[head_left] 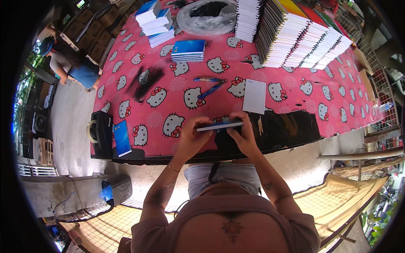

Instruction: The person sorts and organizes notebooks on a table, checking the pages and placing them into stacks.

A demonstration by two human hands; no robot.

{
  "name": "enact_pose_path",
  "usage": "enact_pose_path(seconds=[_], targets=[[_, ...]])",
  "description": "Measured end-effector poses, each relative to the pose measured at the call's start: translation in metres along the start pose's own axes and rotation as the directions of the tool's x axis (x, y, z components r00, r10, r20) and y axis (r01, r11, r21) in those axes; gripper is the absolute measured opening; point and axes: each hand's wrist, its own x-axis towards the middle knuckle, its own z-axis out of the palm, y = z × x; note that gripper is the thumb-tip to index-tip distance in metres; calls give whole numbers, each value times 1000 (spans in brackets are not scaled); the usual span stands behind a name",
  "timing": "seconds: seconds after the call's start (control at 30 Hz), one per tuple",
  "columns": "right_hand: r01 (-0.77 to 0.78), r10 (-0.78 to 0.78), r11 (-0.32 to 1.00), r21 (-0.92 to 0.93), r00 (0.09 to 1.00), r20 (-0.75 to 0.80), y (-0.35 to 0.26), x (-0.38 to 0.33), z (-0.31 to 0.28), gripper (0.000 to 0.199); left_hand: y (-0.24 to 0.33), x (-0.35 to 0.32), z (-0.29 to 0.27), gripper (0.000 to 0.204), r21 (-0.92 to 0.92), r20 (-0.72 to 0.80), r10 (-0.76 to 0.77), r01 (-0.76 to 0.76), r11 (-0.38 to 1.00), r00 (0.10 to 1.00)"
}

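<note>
Just above the table's near edge, a thin notebook is held almost edge-on between my two hands. My left hand grips its left end, fingers behind and thumb at the front. My right hand pinches the right end. The notebook's cover is mostly hidden at this angle. Beyond my right hand lies a small white spiral notepad, its coil along the right side. Blue-handled pliers rest, handles spread, on the pink cloth farther off. A single blue notebook lies to the left of my left hand.
A black tape dispenser stands at the table's left corner. Behind are small blue notebooks, taller blue stacks, a plastic-wrapped ring and large spiral notebook stacks. Another person is at the far left.
</note>
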Motion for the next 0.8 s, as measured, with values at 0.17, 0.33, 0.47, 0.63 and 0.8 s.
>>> enact_pose_path(seconds=[0.17, 0.33, 0.47, 0.63, 0.8], targets=[[5, -3, 998, 58, 1000, -24, 13, -2, 0, 33, 0, 0, 19, 34, -111, -110, -33, 21, 994, 993], [-9, 9, 998, 62, 1000, 14, 21, -2, -2, 27, -6, 1, 20, 35, -62, -142, -19, 10, 998, 990], [-111, 112, 994, -25, 991, 67, 8, -4, -5, 19, -8, -1, 20, 38, -62, -144, -20, 12, 998, 989], [-176, 171, 984, 32, 979, 106, 12, -4, -11, 14, -9, -3, 16, 34, -185, -103, -110, 89, 979, 989], [-121, 115, 992, 32, 983, 146, 12, -3, -12, 16, -22, -7, 1, 21, -161, -48, 40, -47, 986, 998]])
